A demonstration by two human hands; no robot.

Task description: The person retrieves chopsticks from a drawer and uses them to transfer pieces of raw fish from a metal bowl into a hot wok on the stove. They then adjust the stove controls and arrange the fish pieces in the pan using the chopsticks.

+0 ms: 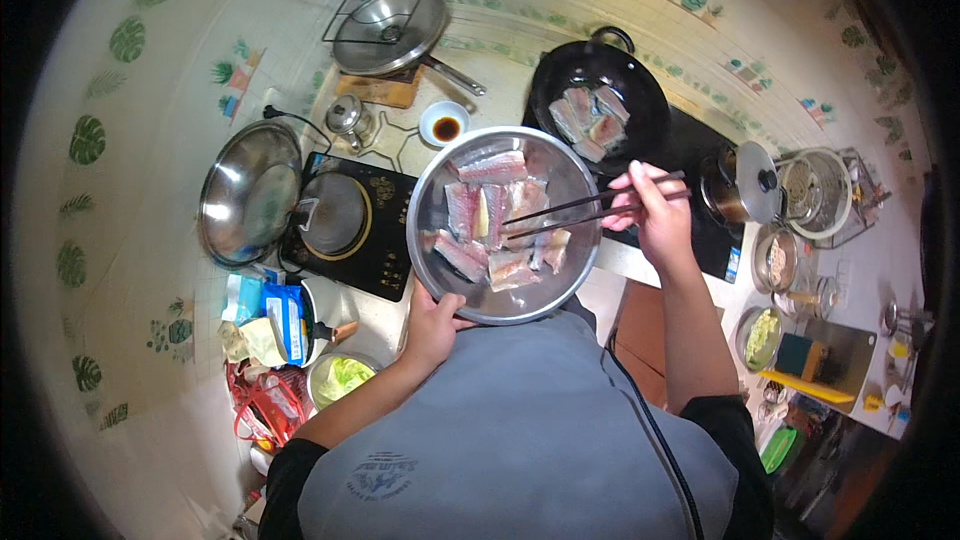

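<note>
My left hand (437, 324) grips the near-left rim of a stainless steel bowl (574, 281), tilted in front of my body. Several raw fish pieces (470, 259) with skin lie in it. My right hand (651, 210) holds a pair of dark chopsticks (592, 200) over the bowl's right rim. Their tips are at the fish near the bowl's middle; whether they pinch a piece I cannot tell. Beyond the bowl, to the right, a black wok (645, 101) on the stove holds several more fish pieces (589, 120).
Behind the bowl stand a small dish of dark sauce (447, 128) and a lidded glass jar (349, 117). A lidded pan (335, 214) sits on the left induction cooker (391, 191). At right are a lidded pot (739, 184) and a bowl of chopped greens (761, 337). A cable (645, 405) hangs along my apron.
</note>
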